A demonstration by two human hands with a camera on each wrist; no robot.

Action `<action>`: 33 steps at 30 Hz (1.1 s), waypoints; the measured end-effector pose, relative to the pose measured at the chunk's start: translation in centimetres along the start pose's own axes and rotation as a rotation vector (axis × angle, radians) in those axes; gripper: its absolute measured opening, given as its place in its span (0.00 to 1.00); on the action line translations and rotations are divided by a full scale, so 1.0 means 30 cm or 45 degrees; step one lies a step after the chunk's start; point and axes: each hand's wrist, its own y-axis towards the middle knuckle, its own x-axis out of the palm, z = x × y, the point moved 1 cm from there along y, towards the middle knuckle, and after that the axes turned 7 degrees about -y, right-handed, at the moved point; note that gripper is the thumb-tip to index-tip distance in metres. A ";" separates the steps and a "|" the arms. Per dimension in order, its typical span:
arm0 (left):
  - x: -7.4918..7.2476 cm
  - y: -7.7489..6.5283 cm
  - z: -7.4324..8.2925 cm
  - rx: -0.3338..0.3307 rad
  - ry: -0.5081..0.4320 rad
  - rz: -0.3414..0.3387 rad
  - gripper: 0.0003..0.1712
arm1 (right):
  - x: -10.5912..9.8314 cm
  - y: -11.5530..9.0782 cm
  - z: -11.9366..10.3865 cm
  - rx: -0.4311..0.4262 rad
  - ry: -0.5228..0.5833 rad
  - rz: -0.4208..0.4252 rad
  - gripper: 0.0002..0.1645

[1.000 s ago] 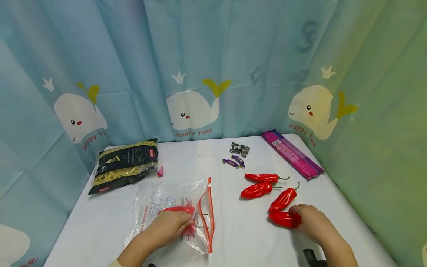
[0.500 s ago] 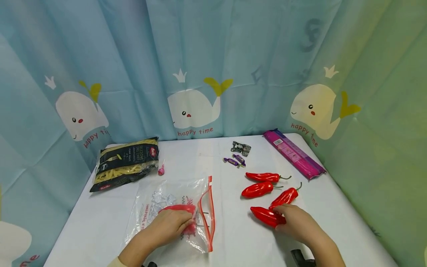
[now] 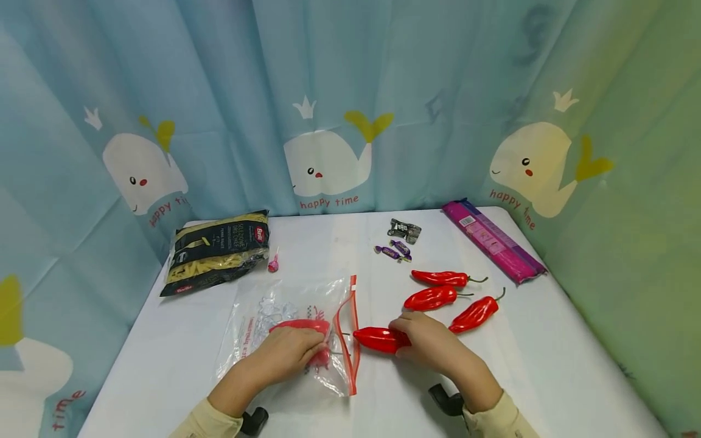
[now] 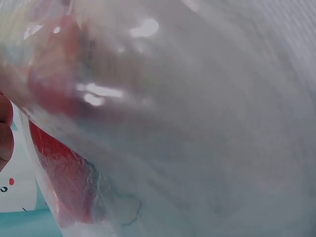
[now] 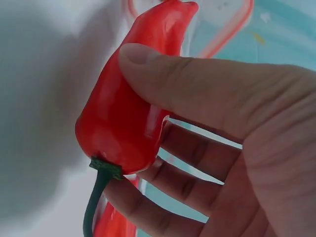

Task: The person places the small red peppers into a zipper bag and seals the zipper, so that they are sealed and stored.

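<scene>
My right hand [image 3: 424, 340] pinches a red pepper [image 5: 123, 108] between thumb and fingers, its green stem toward the wrist. In the head view the pepper's tip is right at the orange-edged mouth of a clear zip bag [image 3: 254, 316]. My left hand [image 3: 290, 353] grips the upper film of this bag near the mouth, which gapes to the right. Inside lie red peppers [image 3: 301, 324], seen through the plastic, partly hidden by the left hand. The left wrist view is mostly blurred film, with left fingertips [image 4: 5, 133] at its edge.
Three more red peppers [image 3: 432, 298] lie on the white table [image 3: 317, 243] behind the right hand. Farther back are small wrapped candies [image 3: 404, 231] and a long pink packet [image 3: 493, 240]. A pasta bag [image 3: 219, 252] and a pink lollipop [image 3: 273, 264] lie at back left.
My right hand has carried the pepper leftward from beside the other peppers to the bag's mouth. The left hand keeps its grip on the bag. The head view has tilted slightly down.
</scene>
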 end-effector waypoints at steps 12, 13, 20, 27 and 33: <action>0.003 0.010 -0.004 0.045 0.029 -0.007 0.16 | 0.066 0.107 -0.107 -0.194 0.061 0.036 0.23; 0.003 0.010 -0.003 0.044 0.031 -0.006 0.16 | 0.066 0.108 -0.104 -0.188 0.082 0.038 0.24; -0.008 0.014 0.001 0.003 0.008 -0.056 0.16 | 0.016 0.037 0.014 -0.030 0.174 0.073 0.24; -0.013 0.010 -0.001 -0.028 0.004 -0.086 0.16 | 0.027 -0.025 0.091 0.040 0.298 -0.077 0.07; -0.007 0.011 0.000 -0.018 -0.011 -0.077 0.17 | 0.036 -0.032 0.075 0.054 0.267 -0.030 0.04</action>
